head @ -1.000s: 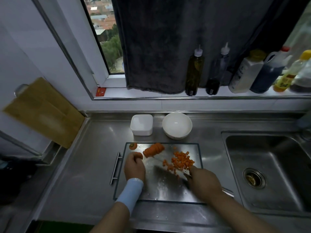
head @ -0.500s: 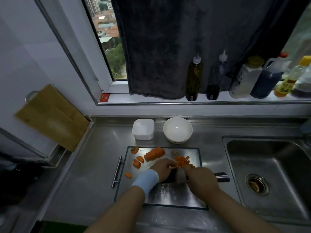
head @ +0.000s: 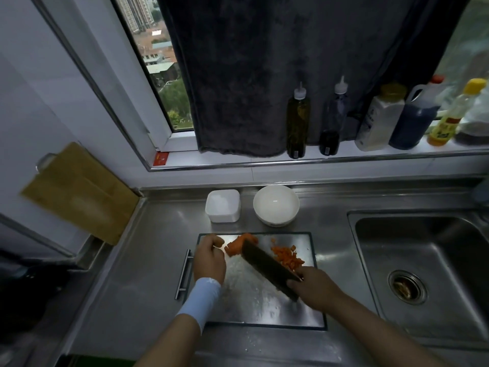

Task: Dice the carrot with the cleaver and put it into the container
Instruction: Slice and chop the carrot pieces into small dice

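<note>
On the steel cutting board [head: 264, 308] lies a stack of sliced carrot [head: 236, 245] at the far left and a pile of diced carrot [head: 287, 256] to its right. My left hand [head: 210, 258], a pale blue cuff at its wrist, has its fingers curled against the left side of the carrot slices. My right hand [head: 315, 287] grips the handle of the dark cleaver [head: 267, 266]. The blade slants up-left, its tip at the slices, between them and the diced pile. A white square container [head: 223, 206] stands behind the board.
A white bowl [head: 276, 205] sits beside the container. The sink [head: 423, 274] opens to the right of the board. Several bottles [head: 297, 120] line the window sill. A wooden board [head: 79, 192] leans on the left wall.
My left hand left the cleaver blade and went up-left to the carrot slices. The cleaver swung from lying across the board to slanting at the slices. The loose slices at the left are no longer seen.
</note>
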`<action>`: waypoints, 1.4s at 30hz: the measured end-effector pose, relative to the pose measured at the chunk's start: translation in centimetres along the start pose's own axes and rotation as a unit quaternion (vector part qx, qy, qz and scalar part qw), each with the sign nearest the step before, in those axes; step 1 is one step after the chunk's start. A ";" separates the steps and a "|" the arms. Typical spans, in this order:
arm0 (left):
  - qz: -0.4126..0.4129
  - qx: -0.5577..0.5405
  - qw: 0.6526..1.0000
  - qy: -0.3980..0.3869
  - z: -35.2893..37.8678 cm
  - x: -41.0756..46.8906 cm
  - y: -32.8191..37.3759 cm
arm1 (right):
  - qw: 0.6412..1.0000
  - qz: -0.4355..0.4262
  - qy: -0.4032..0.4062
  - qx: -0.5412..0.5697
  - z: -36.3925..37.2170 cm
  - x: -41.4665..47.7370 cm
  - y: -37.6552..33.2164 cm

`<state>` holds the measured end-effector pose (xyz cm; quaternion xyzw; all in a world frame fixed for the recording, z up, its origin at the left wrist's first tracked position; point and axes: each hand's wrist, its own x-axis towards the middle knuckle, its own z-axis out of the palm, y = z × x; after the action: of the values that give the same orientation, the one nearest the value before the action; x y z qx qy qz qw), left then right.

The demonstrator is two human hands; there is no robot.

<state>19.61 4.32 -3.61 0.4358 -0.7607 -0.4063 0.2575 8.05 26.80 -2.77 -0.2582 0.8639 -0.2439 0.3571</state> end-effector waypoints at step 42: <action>0.178 0.213 0.915 -0.293 -4.1 0.5 -12.5 | 0.992 0.058 0.104 -0.048 11.1 -0.2 -7.5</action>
<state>28.08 -1.38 -11.89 0.1996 -0.9356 -0.2911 -0.0078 18.47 18.68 -5.08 -0.1980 0.9206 -0.2063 0.2661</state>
